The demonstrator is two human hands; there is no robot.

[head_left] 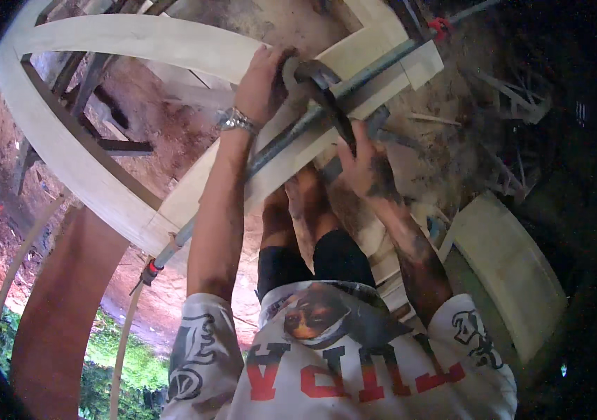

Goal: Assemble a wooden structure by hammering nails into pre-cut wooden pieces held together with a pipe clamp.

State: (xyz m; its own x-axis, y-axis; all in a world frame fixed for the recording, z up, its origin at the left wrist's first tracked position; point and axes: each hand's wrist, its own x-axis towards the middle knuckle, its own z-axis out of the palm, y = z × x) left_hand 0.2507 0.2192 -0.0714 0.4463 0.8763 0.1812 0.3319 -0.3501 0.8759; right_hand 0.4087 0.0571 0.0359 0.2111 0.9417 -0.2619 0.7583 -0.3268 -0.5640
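Right hand [368, 168] grips a hammer [334, 110], its head just beside the left hand [260, 84], whose hold is unclear.

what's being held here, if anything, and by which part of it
The right hand holds a hammer by its handle; whether the left hand holds anything cannot be told.

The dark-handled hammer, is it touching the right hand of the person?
Touching. The head view shows the right hand closed around the lower end of the dark-handled hammer, with no gap between them.
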